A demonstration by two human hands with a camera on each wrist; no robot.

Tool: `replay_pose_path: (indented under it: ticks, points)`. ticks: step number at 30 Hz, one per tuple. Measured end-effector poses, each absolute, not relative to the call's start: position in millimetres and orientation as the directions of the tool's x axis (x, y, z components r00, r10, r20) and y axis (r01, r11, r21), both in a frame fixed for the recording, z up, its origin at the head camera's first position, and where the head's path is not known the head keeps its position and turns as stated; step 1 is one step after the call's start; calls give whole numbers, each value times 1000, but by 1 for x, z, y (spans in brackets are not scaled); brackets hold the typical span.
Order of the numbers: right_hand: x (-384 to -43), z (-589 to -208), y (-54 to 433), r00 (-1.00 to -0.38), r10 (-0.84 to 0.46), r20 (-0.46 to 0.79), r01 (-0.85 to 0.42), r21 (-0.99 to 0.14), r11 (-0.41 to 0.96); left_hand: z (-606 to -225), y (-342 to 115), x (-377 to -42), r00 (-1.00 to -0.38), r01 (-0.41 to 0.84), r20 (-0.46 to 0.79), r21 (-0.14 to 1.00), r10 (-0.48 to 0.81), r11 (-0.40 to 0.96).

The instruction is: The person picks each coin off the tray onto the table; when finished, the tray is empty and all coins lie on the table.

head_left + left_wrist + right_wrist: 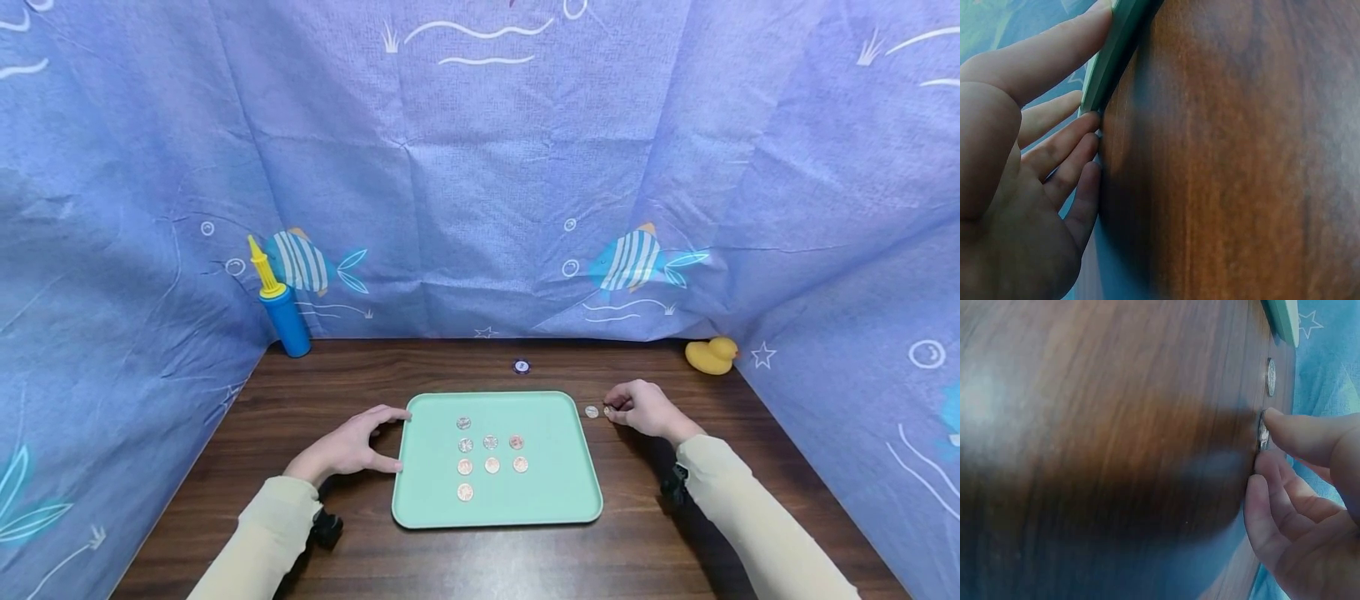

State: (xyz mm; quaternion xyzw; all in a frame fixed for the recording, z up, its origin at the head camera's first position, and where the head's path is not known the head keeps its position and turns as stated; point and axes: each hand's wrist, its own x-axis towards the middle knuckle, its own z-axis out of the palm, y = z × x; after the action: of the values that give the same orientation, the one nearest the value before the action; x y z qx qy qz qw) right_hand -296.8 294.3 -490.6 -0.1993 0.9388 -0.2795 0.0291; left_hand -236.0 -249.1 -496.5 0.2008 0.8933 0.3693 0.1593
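Note:
A mint-green tray (540,500) lies on the dark wood table with several coins on it, some silvery, some coppery, set out in rows. At the tray's left edge is my left hand (347,446), its thumb and fingers spread and touching the rim; the left wrist view shows those fingers (1063,140) fairly straight. Right of the tray, my right hand (643,410) pinches a silvery coin (1264,434) at the table surface between thumb and fingertips. Between that hand and the tray lies another silvery coin (592,412), flat and untouched.
Behind the tray lies a dark blue poker chip (521,366). A yellow rubber duck (711,356) sits at the back right corner. At the back left, a blue and yellow hand pump (285,321) leans by the fish-patterned cloth (487,208) that surrounds the table.

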Motion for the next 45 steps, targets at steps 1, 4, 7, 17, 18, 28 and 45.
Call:
replay_pose_path:
  ticks: [1, 4, 7, 17, 18, 28, 45]
  points:
    - [-297, -490, 293, -920, -388, 60, -359, -530, 768, -497, -249, -235, -868, 242, -137, 723, 477, 647]
    - [-297, -488, 289, -920, -383, 79, -367, -516, 774, -496, -249, -234, -869, 242, -136, 722, 475, 649]
    - [-298, -485, 280, -917, -388, 96, -378, -521, 765, -496, -249, -234, -874, 239, -135, 716, 467, 655]
    - [-296, -467, 225, -863, -482, 150, -474, -565, 675, -496, -250, -236, -863, 248, -136, 727, 487, 641]
    - [-295, -466, 218, -859, -490, 148, -481, -564, 672, -496, -251, -236, -860, 254, -133, 725, 493, 640]
    - [-295, -454, 152, -775, -618, 130, -572, -559, 600, -498, -251, -238, -861, 258, -127, 724, 492, 640]
    - [-292, -469, 80, -723, -690, 5, -571, -567, 594, -493, -247, -236, -871, 247, -133, 715, 474, 655]
